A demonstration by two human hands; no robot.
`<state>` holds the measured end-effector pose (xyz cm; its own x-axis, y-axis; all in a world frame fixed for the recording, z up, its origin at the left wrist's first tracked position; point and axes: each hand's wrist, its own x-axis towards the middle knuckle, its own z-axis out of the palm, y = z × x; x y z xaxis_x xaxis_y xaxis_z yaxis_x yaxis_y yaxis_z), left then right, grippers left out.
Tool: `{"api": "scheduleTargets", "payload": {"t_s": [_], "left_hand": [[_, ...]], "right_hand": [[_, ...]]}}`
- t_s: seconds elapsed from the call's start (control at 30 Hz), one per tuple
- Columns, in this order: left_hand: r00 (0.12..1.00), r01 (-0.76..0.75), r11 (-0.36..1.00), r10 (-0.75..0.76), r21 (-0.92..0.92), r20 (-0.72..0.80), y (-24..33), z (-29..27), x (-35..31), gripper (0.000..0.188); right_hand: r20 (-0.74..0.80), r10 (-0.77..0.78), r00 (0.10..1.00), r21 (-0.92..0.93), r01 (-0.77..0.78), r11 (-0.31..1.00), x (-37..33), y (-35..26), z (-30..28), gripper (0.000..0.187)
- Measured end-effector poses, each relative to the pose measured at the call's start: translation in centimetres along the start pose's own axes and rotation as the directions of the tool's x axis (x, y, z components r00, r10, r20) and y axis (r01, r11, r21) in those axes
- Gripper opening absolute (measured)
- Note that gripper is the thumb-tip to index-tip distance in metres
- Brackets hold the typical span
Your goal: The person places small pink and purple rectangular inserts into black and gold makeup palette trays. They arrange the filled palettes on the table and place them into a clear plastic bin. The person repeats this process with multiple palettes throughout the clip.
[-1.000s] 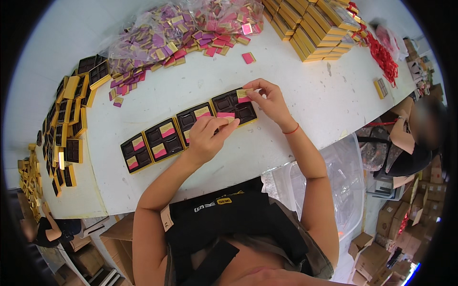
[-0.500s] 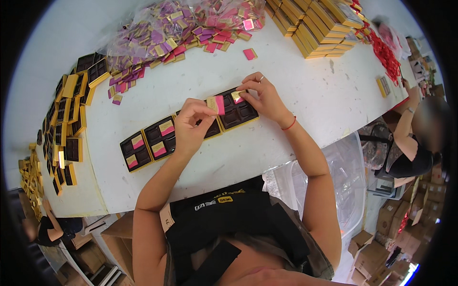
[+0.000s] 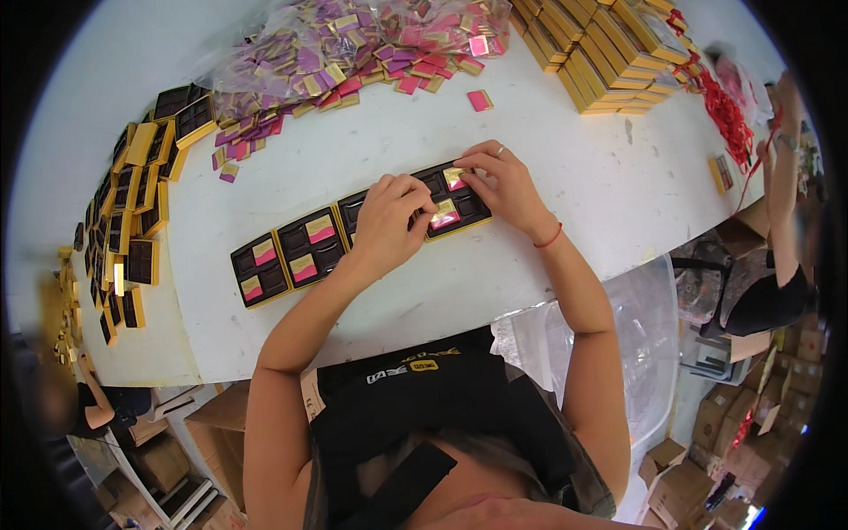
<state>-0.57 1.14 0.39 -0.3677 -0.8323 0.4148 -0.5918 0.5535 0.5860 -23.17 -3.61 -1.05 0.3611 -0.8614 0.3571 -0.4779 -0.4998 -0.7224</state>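
A row of black boxes with gold edges and divided compartments lies on the table in front of me. In the rightmost box (image 3: 473, 213), my left hand (image 3: 389, 225) holds a flat pink-and-gold wrapped square (image 3: 444, 213) at its left edge, over a near compartment. Thumb and fingers of my right hand (image 3: 511, 190) are closed at another wrapped square (image 3: 455, 178) in the far right compartment. To the left, the second box (image 3: 331, 256) and the end box (image 3: 276, 281) each hold two such squares. My left hand partly covers the middle box (image 3: 352, 210).
Loose pink and purple wrapped squares (image 3: 305, 84) spill from clear bags at the back. Black trays (image 3: 141, 262) pile up at left; gold boxes (image 3: 609, 66) are stacked back right. Red ribbon (image 3: 724, 110) lies beyond. One co-worker's arm (image 3: 782, 194) shows at right, another at far left.
My left hand has lowered its wrapped square from above the rightmost box into a near compartment. My right hand stays at the far right square. The right co-worker's arm has risen.
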Motion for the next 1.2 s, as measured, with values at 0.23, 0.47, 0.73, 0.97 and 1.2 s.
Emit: {"api": "scheduleTargets", "payload": {"t_s": [0.23, 0.47, 0.73, 0.97, 1.2], "left_hand": [[0.982, -0.181, 0.946, 0.161, 0.268, 0.095, 2.0, 2.1, -3.7, 0.049], [0.948, -0.311, 0.853, 0.246, 0.419, 0.203, 1.2, 2.3, -4.5, 0.050], [0.997, -0.012, 0.905, 0.046, 0.425, -0.069, -9.4, -7.7, -0.5, 0.044], [0.965, 0.223, 0.945, -0.179, 0.240, -0.192, -25.9, -16.5, 0.1, 0.052], [0.973, 0.227, 0.931, -0.225, 0.286, -0.040, -18.0, -13.0, -1.1, 0.058]], "right_hand": [[0.123, -0.204, 0.971, -0.292, 0.232, 0.928, -0.7, -1.9, 0.2, 0.044], [0.342, -0.119, 0.932, -0.487, 0.284, 0.826, -2.9, -3.5, 0.3, 0.059], [0.072, -0.239, 0.968, -0.247, 0.250, 0.936, 5.9, -3.5, -0.2, 0.015], [0.215, -0.495, 0.842, 0.036, 0.500, 0.865, 18.3, -7.5, 14.9, 0.031], [0.561, -0.315, 0.765, -0.125, 0.455, 0.882, 23.0, -4.4, 20.5, 0.031]]}}
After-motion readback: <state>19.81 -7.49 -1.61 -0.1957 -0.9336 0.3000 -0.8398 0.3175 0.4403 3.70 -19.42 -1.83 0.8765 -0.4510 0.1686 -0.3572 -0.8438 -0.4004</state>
